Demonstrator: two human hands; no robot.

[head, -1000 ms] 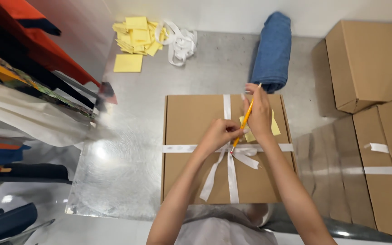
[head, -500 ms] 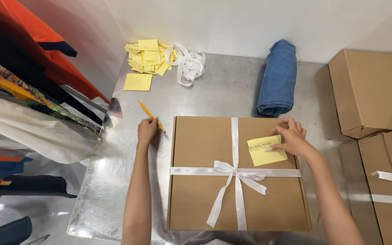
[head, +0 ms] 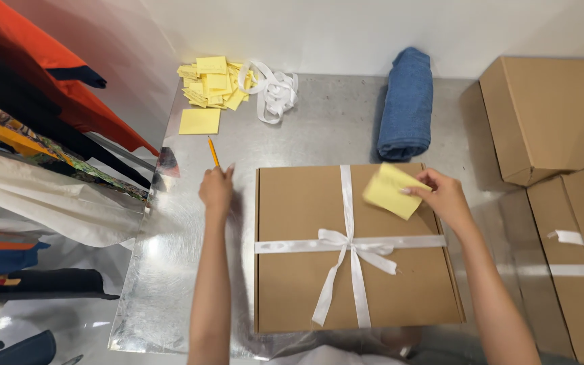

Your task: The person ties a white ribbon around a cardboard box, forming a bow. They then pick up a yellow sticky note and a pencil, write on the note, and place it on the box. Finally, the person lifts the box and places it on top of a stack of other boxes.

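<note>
A flat brown cardboard box [head: 299, 284] tied with a white ribbon bow [head: 350, 245] lies on the shiny metal table [head: 177, 230] in front of me. My right hand [head: 445, 197] holds a yellow sticky note [head: 395, 192] lifted just above the box's upper right part. My left hand [head: 216, 189] rests on the table by the box's upper left corner, fingers closed on the end of a yellow pencil [head: 213, 151] that points away from me.
A pile of yellow notes [head: 211, 82], one loose note [head: 199, 121] and a coil of white ribbon [head: 272, 89] lie at the back. A rolled blue denim cloth [head: 407, 101] sits behind the box. Cardboard boxes [head: 549, 115] stack at right; hanging clothes [head: 28, 108] crowd the left.
My left hand carried the pencil off the box to the table at its left. My right hand peeled the yellow note up from the lid; it now hangs lifted and blurred.
</note>
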